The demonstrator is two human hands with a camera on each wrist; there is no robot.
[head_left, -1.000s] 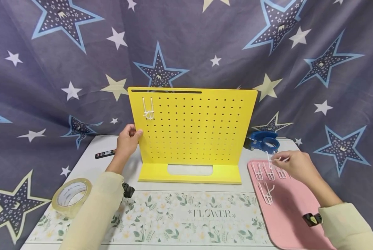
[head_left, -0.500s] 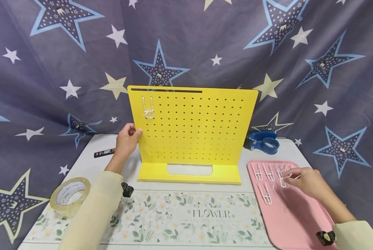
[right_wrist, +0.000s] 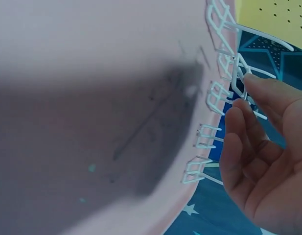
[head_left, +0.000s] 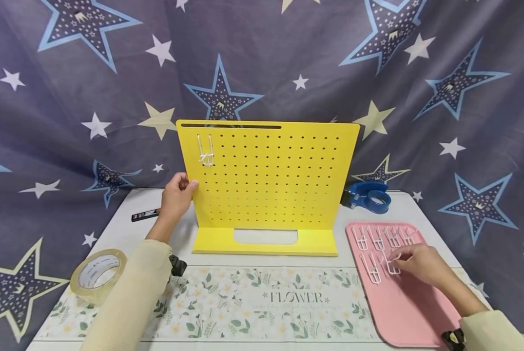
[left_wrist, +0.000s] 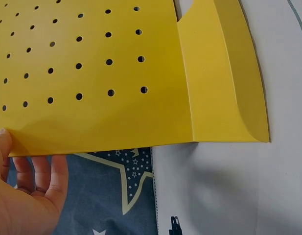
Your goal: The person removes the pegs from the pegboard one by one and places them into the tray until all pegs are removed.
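Observation:
A yellow pegboard point(head_left: 266, 187) stands upright on its base. My left hand point(head_left: 176, 199) grips its left edge, thumb on the front and fingers behind, as the left wrist view also shows. Near the board's top left hangs a white wire hook point(head_left: 206, 158). Over the pink tray point(head_left: 419, 317), my right hand point(head_left: 421, 264) pinches another white wire hook point(head_left: 392, 268) between thumb and fingertips. Beside it on the tray lies a single hook point(head_left: 371, 274). A row of several hooks point(head_left: 361, 240) lines the tray's far edge.
A blue tape dispenser point(head_left: 371, 197) stands behind the tray. To the left are a roll of clear tape point(head_left: 98, 275) and a small black case point(head_left: 145, 215). A floral mat point(head_left: 266, 304) lies in front of the board, and a starry curtain point(head_left: 262, 58) hangs behind.
My right hand has lowered its hook from above the tray's far edge toward the near side, beside the single hook. My left hand keeps its grip on the board.

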